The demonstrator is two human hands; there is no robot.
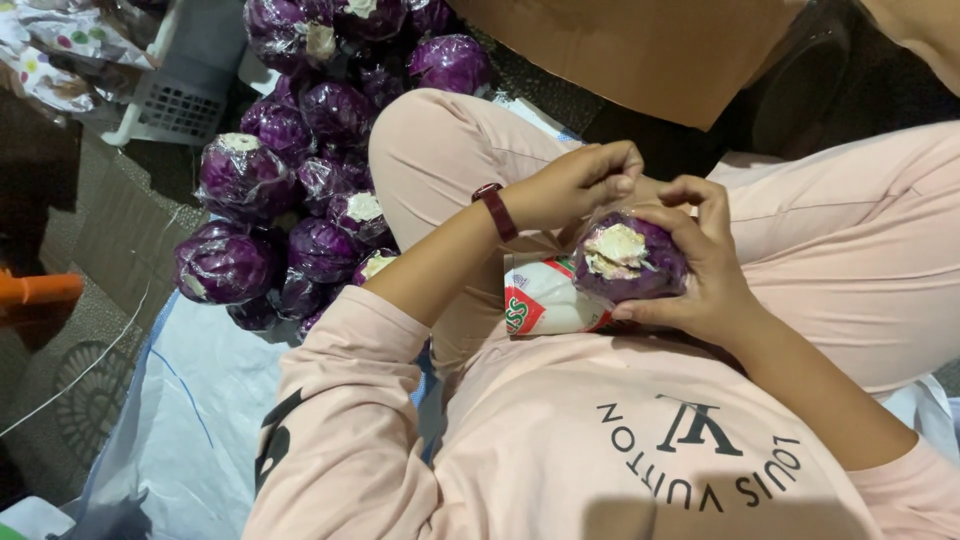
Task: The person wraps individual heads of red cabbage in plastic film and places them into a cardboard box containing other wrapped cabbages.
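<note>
A pile of purple cabbages (pixel 300 170) wrapped in clear film fills the 10 o'clock part of the view, heaped on the floor beside the person's bent knee (pixel 420 140). A white basket (pixel 180 80) stands at 11 o'clock behind the heap.

In the lap, just right of centre, the right hand (pixel 715 270) is half closed around one purple cabbage (pixel 630 258) — fingers curled over its top and far side, thumb under it. The cabbage is nearly round, so no long axis can be told; its pale cut stem end faces up toward the camera.

The left hand (pixel 580 182), at 11 o'clock of the cabbage, is nearly shut — fingertips pinched together at the film on its top edge. A dark red wristband (pixel 495 210) sits on that wrist. A small white, red and green packet (pixel 545 300) lies at the cabbage's 8 o'clock, touching it.
</note>
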